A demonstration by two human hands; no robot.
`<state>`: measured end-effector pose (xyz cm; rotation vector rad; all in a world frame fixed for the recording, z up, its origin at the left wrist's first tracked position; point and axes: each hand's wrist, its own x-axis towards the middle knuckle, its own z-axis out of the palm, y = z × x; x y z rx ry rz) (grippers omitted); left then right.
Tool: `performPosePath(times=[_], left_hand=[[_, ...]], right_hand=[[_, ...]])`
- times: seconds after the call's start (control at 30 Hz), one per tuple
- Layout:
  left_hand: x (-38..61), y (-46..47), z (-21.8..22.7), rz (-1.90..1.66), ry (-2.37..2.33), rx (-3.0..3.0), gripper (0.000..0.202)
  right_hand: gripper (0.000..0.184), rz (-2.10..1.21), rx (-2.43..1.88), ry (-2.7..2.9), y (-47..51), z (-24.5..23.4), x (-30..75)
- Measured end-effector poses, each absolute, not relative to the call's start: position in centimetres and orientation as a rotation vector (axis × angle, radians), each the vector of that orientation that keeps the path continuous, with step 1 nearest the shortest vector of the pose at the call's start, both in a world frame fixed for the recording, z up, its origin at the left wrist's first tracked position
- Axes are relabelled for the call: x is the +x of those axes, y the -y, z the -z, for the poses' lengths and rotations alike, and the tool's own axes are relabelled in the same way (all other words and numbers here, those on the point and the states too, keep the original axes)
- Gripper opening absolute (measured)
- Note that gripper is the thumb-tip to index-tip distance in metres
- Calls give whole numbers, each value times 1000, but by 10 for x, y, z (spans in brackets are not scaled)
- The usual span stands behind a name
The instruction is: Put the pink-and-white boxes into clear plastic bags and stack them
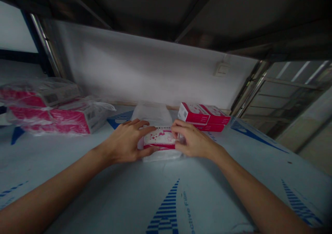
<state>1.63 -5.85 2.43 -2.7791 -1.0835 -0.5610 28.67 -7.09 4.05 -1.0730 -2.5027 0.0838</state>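
Pink-and-white box [159,140] near the far edge of the bench [103,185], lying on a clear bag [151,114] that spreads out behind it and shows again along its near side; whether the box sits inside that bag, impossible to tell. Left hand [124,142] clasping the box's left end, fingers [141,124] arched over to the far side, thumb [147,152] laid along the near side. Right hand [194,138] on the box's right end, fingertips [177,125] curled against the far corner, with crinkled plastic bunched beneath them. Box held between both hands, the two hands only narrowly apart.

Just beyond the right hand, red boxes [203,116] stacked near the far edge, two on top and one below, almost touching the bag. Toward the far left corner, wrapped packs [52,106] in red and grey, one resting on the other under loose plastic. Blue-and-white printed film across the bench top. Along the far edge, a white wall [135,64] with a switch [221,69]; past the far right corner, a metal post [249,88].
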Motion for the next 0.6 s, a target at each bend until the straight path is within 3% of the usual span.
performPosePath(times=[0.3, 0.43, 0.6], left_hand=[[18, 62, -15, 575, 1159, -2875, 82], [21, 66, -16, 639, 1111, -2939, 93], [21, 74, -29, 673, 876, -2948, 99]], right_hand=[[8, 15, -1157, 2360, 64, -30, 279], [17, -13, -1230, 2232, 60, -24, 275], [27, -524, -1190, 2228, 57, -34, 284]])
